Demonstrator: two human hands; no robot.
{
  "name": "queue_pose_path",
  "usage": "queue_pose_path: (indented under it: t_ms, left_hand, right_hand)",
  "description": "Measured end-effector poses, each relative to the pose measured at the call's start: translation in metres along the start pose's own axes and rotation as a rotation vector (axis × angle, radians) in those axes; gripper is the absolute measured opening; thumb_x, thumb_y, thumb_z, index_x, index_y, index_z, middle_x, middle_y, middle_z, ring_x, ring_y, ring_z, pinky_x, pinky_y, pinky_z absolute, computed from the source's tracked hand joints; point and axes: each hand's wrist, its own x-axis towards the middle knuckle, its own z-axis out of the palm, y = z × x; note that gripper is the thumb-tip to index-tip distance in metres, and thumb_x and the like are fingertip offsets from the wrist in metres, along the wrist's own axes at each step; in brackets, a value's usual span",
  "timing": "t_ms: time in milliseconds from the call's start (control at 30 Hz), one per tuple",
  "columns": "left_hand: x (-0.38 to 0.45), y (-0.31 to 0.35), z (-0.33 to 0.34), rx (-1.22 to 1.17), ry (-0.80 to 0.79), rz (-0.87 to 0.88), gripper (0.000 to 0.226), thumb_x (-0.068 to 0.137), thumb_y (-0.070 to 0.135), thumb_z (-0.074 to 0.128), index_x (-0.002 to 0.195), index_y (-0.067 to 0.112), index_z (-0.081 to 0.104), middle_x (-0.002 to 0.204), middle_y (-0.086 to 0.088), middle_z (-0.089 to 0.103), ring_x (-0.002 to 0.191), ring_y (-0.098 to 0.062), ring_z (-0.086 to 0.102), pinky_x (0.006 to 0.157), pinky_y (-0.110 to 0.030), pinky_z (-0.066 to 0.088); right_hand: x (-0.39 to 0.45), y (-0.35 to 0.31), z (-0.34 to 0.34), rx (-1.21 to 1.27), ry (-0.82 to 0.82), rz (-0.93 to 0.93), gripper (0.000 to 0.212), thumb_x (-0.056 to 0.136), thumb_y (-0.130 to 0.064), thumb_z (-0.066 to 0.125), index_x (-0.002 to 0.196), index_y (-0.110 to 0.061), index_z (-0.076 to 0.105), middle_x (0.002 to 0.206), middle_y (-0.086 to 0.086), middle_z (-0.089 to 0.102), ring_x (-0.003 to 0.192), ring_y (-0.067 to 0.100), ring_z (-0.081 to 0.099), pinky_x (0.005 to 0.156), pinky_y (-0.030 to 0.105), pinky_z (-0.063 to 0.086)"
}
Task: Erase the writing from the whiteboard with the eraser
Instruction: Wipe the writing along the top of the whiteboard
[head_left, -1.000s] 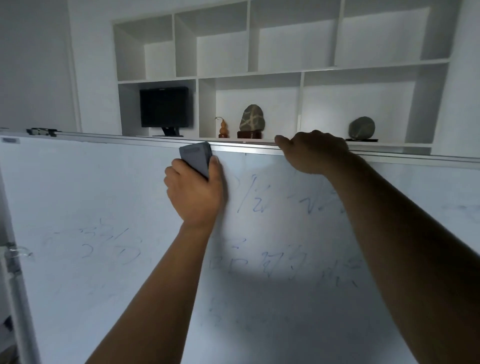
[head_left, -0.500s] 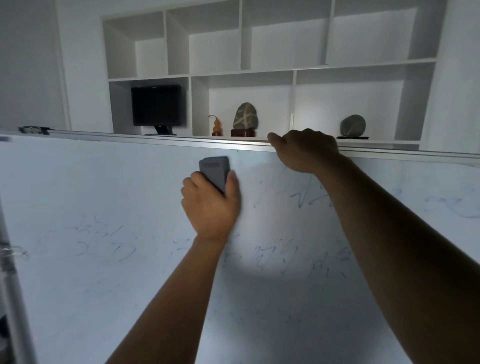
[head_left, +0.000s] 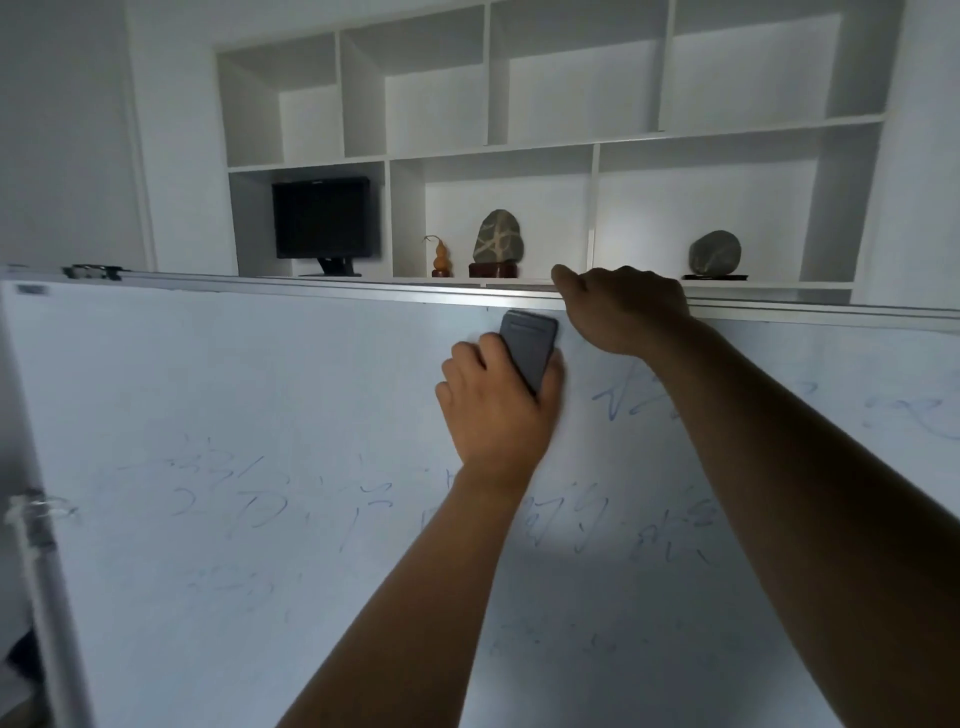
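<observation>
A large whiteboard (head_left: 249, 395) fills the lower view, with faint blue writing (head_left: 634, 402) near its upper right and more blue writing in a row across its middle. My left hand (head_left: 498, 410) grips a grey eraser (head_left: 527, 348) and presses it flat against the board just under the top frame. My right hand (head_left: 623, 306) is curled over the board's metal top edge (head_left: 311, 291), right beside the eraser.
Behind the board stands a white shelf unit (head_left: 519, 145) holding a black monitor (head_left: 324, 218), a small gourd (head_left: 440, 255) and two stones on stands (head_left: 496, 241). The board's metal side post (head_left: 36, 551) runs down the left edge.
My left hand has slid the eraser to the right along the top of the board, wiping away the strokes there, and now sits next to my right hand, which stayed on the top edge.
</observation>
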Motion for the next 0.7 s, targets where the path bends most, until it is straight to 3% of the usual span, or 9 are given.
queue_pose_path:
  t_ms: [100, 200, 267, 367, 467, 533, 700]
  left_hand:
    - [-0.004, -0.006, -0.003, -0.023, -0.019, 0.092, 0.049, 0.083, 0.059, 0.057, 0.097, 0.011, 0.054, 0.089, -0.008, 0.055, 0.074, -0.02, 0.048, 0.064, -0.028, 0.036]
    - [-0.007, -0.005, -0.01, -0.068, -0.04, 0.166, 0.047, 0.08, 0.055, 0.064, 0.096, 0.011, 0.055, 0.087, -0.007, 0.055, 0.071, -0.018, 0.048, 0.061, -0.027, 0.037]
    - [-0.009, -0.002, -0.014, -0.117, -0.062, 0.142, 0.047, 0.079, 0.054, 0.066, 0.095, 0.012, 0.054, 0.087, -0.006, 0.055, 0.071, -0.016, 0.047, 0.06, -0.026, 0.037]
    - [-0.009, 0.008, -0.022, -0.259, -0.148, -0.014, 0.046, 0.077, 0.056, 0.067, 0.096, 0.018, 0.048, 0.091, 0.002, 0.051, 0.073, -0.012, 0.048, 0.057, -0.025, 0.04]
    - [-0.003, 0.015, -0.036, -0.686, -0.305, -0.351, 0.037, 0.078, 0.044, 0.07, 0.095, 0.025, 0.043, 0.094, 0.006, 0.057, 0.081, -0.01, 0.059, 0.067, -0.032, 0.053]
    - [0.005, 0.016, -0.043, -0.912, -0.377, -0.53, 0.032, 0.083, 0.036, 0.07, 0.098, 0.025, 0.044, 0.097, 0.003, 0.061, 0.088, -0.013, 0.063, 0.075, -0.033, 0.056]
    - [0.007, 0.018, -0.05, -1.055, -0.492, -0.694, 0.049, 0.078, 0.045, 0.073, 0.11, 0.017, 0.049, 0.106, -0.008, 0.064, 0.093, -0.02, 0.067, 0.073, -0.033, 0.059]
  right_hand:
    - [-0.01, -0.004, -0.01, 0.026, 0.025, -0.063, 0.052, 0.101, -0.023, 0.034, 0.148, -0.023, 0.013, 0.102, 0.009, 0.06, 0.092, 0.036, 0.06, 0.077, 0.04, 0.049]
    - [-0.016, -0.002, -0.005, 0.203, 0.117, -0.078, 0.046, 0.099, -0.037, 0.03, 0.141, -0.021, 0.04, 0.129, 0.011, 0.058, 0.115, 0.036, 0.054, 0.095, 0.044, 0.045]
    - [-0.027, -0.003, 0.004, 0.324, 0.357, -0.003, 0.053, 0.092, -0.045, 0.034, 0.132, -0.016, 0.054, 0.133, 0.011, 0.056, 0.125, 0.034, 0.046, 0.102, 0.045, 0.039]
    - [-0.058, -0.015, 0.02, 0.449, 0.696, 0.145, 0.04, 0.087, -0.032, 0.044, 0.11, -0.005, 0.062, 0.103, 0.014, 0.062, 0.096, 0.03, 0.054, 0.079, 0.038, 0.045]
    - [-0.098, -0.034, 0.038, 0.665, 0.755, 0.12, 0.031, 0.084, -0.025, 0.047, 0.105, -0.005, 0.057, 0.09, 0.01, 0.06, 0.08, 0.017, 0.054, 0.065, 0.03, 0.048]
    - [-0.119, -0.045, 0.054, 0.594, 0.743, 0.069, 0.035, 0.08, -0.026, 0.051, 0.11, -0.008, 0.051, 0.094, 0.012, 0.06, 0.086, 0.016, 0.051, 0.068, 0.029, 0.049]
    - [-0.131, -0.058, 0.086, 0.184, 0.725, 0.087, 0.051, 0.081, -0.039, 0.056, 0.123, -0.01, 0.047, 0.115, 0.014, 0.053, 0.099, 0.026, 0.049, 0.08, 0.035, 0.045]
